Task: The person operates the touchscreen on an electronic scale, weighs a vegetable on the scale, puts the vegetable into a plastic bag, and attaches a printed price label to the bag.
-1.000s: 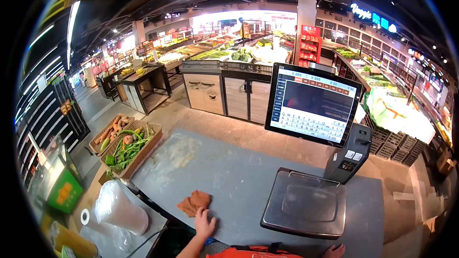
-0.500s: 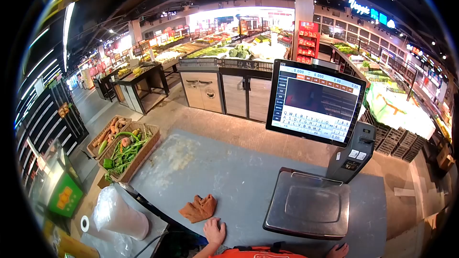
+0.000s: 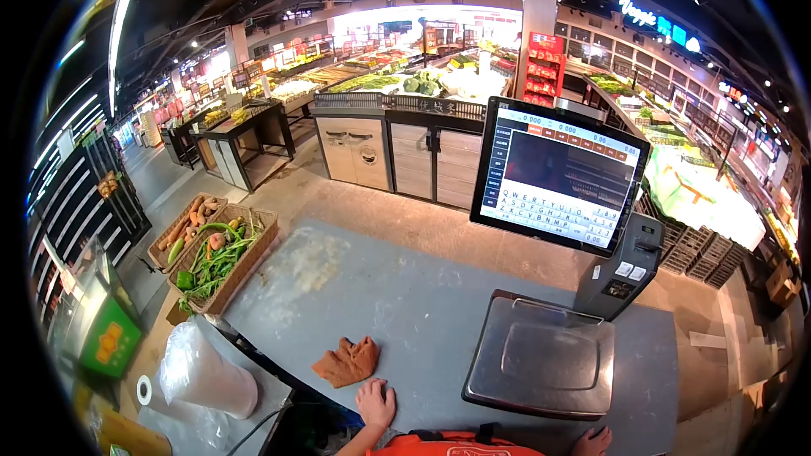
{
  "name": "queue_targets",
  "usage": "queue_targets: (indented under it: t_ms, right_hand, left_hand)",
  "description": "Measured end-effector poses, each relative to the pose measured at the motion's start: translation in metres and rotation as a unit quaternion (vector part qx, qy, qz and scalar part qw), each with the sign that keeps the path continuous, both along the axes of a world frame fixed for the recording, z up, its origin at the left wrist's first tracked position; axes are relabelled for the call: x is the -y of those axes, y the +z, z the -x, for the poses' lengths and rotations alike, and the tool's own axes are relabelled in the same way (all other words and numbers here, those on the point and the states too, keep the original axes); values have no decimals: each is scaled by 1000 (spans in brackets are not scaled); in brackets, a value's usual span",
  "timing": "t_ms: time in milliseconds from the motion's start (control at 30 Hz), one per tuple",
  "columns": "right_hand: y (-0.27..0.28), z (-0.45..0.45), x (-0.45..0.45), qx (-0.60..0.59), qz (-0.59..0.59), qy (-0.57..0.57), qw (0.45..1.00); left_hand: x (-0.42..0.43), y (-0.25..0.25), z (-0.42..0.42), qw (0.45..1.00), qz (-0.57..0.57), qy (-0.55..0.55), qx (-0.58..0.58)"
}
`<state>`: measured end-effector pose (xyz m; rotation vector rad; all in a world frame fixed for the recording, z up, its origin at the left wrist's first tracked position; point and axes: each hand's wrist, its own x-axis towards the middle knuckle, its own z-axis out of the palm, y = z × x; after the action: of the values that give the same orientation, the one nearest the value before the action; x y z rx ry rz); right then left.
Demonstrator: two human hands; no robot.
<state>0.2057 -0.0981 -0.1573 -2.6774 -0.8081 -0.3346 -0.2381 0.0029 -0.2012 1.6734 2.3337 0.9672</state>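
My left hand (image 3: 374,403) rests on the grey counter (image 3: 405,295) near its front edge, fingers spread and holding nothing. Just beyond its fingertips lies a crumpled brown cloth (image 3: 348,361), with a small gap between them. At the lower right, my right hand (image 3: 592,442) lies on the counter with its fingers apart, partly cut off by the frame. The scale's metal plate (image 3: 542,357) sits between and beyond my hands. Behind it stands a lit touch screen (image 3: 557,173) showing a keyboard and zero readings.
Wicker baskets of vegetables (image 3: 221,257) stand at the counter's left end. A roll of clear plastic bags (image 3: 207,371) is at the lower left, near a black cable. Beyond the counter are wooden cabinets (image 3: 355,152), produce stands and stacked black crates (image 3: 705,253).
My left hand has come off the brown cloth and moved slightly right, onto the bare counter. The cloth has changed shape a little. My right hand stays near the same spot.
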Motion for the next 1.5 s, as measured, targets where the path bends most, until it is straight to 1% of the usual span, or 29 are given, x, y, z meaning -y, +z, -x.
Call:
queue_targets:
  t_ms: [100, 200, 300, 400, 500, 533, 600, 800, 867, 1000, 1100, 1300, 1500]
  right_hand:
    - [6, 4, 1, 4, -21, 16, 1000]
    - [9, 3, 1, -26, -14, 18, 999]
    - [-6, -1, 1, 13, -38, 15, 999]
    - [-5, -1, 0, -8, -26, 16, 1000]
    - [-51, -20, 4, 100, -37, 13, 994]
    - [-49, -21, 5, 81, -31, 13, 996]
    - [-28, -14, 3, 44, -20, 15, 999]
    - [-14, -7, 1, -10, -29, 20, 999]
    - [-7, -5, 3, -36, -7, 10, 999]
    - [-14, -8, 3, -57, 28, -8, 998]
    - [-7, -7, 2, -93, 49, -15, 994]
    - [-22, -10, 2, -62, 31, -19, 997]
    - [-19, -10, 3, -66, 55, -12, 996]
  left_hand:
    - [1, 3, 0, 1000, -1, -3, 4]
    - [0, 2, -1, 1000, -2, -1, 5]
    - [0, -1, 0, 1000, -3, 1, 1]
    - [0, 2, -1, 1000, -2, 4, 0]
    - [-1, -1, 0, 1000, -3, 5, 0]
    - [-1, 0, 0, 1000, -4, 6, 2]
    - [0, -1, -1, 1000, -4, 7, 5]
    - [0, 1, -1, 1000, -3, 6, 2]
    - [0, 2, -1, 1000, -3, 5, 2]
    - [0, 1, -1, 1000, -4, 6, 4]
    - [0, 3, 0, 1000, -3, 4, 3]
    - [0, 4, 0, 1000, -2, 2, 4]
    - [1, 1, -1, 1000, -4, 3, 1]
